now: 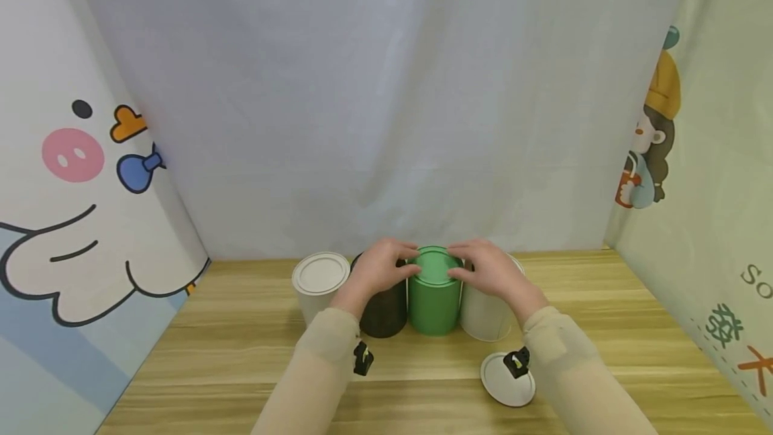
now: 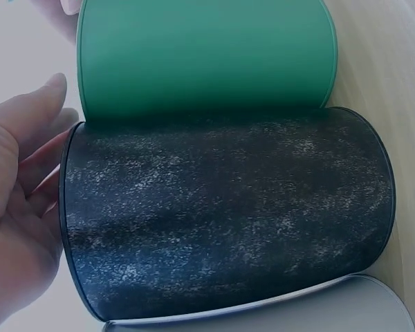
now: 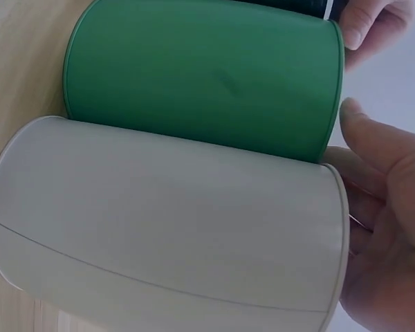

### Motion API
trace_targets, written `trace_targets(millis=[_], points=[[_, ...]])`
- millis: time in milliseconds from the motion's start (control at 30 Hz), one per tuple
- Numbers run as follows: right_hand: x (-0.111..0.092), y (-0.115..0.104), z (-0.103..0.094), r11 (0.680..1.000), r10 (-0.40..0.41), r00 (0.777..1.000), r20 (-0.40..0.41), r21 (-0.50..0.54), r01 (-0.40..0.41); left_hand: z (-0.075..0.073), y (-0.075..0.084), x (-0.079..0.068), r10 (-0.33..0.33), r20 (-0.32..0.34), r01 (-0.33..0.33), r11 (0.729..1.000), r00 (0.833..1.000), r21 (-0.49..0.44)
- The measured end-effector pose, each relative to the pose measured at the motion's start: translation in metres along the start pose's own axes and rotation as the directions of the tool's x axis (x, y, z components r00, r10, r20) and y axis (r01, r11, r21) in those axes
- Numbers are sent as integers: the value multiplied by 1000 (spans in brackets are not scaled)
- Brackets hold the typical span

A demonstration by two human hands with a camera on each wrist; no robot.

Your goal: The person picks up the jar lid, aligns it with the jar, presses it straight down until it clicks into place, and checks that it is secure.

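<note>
A green canister [image 1: 435,307] stands in the middle of a row, with its green lid [image 1: 435,267] on top. My left hand [image 1: 383,267] reaches over the black canister [image 1: 384,311], fingertips at the left edge of the green lid. From the other side my right hand [image 1: 488,269] reaches over a white canister [image 1: 485,314], its fingertips at the lid's right edge. Thumb and fingers of both hands are spread and fairly straight. In the right wrist view, the right thumb lies close to the green rim. The hands hide much of the black and right white canisters' tops.
Another white canister [image 1: 320,280], lidded, stands at the row's left end. A loose white lid [image 1: 508,384] lies on the wooden table [image 1: 241,354] beneath my right forearm. A grey-white curtain [image 1: 362,119] hangs behind the row, and printed panels flank both sides.
</note>
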State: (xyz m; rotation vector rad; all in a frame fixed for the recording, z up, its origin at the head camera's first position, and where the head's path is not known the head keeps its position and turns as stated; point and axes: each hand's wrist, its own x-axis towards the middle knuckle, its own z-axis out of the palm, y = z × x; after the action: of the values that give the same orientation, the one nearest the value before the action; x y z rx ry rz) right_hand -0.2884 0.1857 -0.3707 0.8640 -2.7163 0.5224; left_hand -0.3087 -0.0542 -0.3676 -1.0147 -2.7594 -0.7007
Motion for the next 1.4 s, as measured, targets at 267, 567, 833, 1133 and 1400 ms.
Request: trace_targets(millis=[267, 567, 833, 1133, 1400], points=[[-3, -7, -1, 999, 16, 1000, -14, -35, -17, 7, 8, -8, 15, -54, -10, 997, 998, 80], [-1, -12, 1, 995, 87, 996, -1, -50, -87, 8, 14, -8, -109, -37, 110, 993, 993, 30], [-1, -16, -1, 994, 98, 995, 13, -41, -97, 8, 16, -5, -123, -25, 125, 990, 992, 60], [-2, -17, -2, 993, 105, 994, 26, -60, -103, 8, 16, -6, -126, -23, 127, 991, 992, 36], [-3, -18, 0, 994, 101, 995, 20, -48, -100, 8, 16, -7, -105, -17, 106, 992, 994, 61]])
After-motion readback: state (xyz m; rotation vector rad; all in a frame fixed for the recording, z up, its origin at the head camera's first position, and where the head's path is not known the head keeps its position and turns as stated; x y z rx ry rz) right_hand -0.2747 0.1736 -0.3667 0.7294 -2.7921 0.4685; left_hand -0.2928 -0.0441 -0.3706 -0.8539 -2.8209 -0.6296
